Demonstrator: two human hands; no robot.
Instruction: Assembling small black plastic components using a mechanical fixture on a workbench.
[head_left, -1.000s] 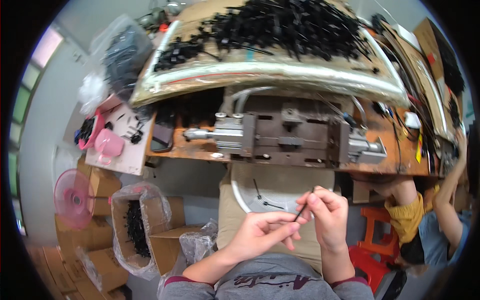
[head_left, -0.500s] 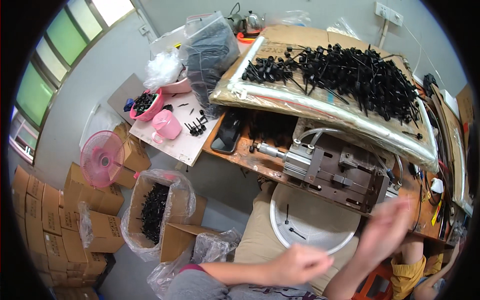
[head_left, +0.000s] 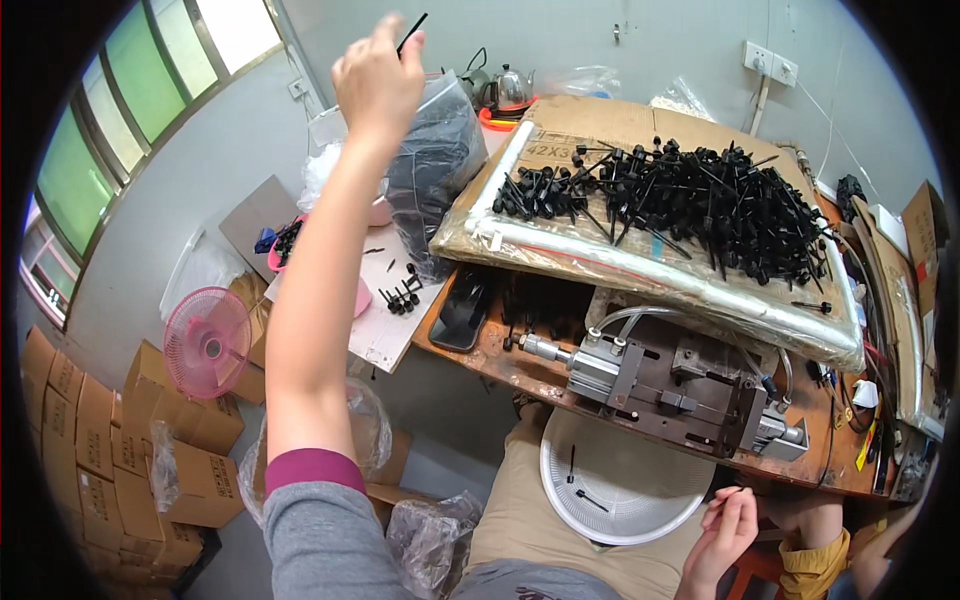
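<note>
The left hand [head_left: 380,88], raised high, grips a thin black rod [head_left: 412,33], the right hand's [head_left: 724,537] grip I cannot tell, and just two black pieces [head_left: 591,500] lie in the white basket [head_left: 547,480], against a large heap [head_left: 720,200] on cardboard [head_left: 600,118].

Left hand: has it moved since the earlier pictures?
Yes. Judged against the metal clamping fixture, the left hand has gone up and left in the picture, from the white basket's near edge to beyond the fixture's left end.
</note>
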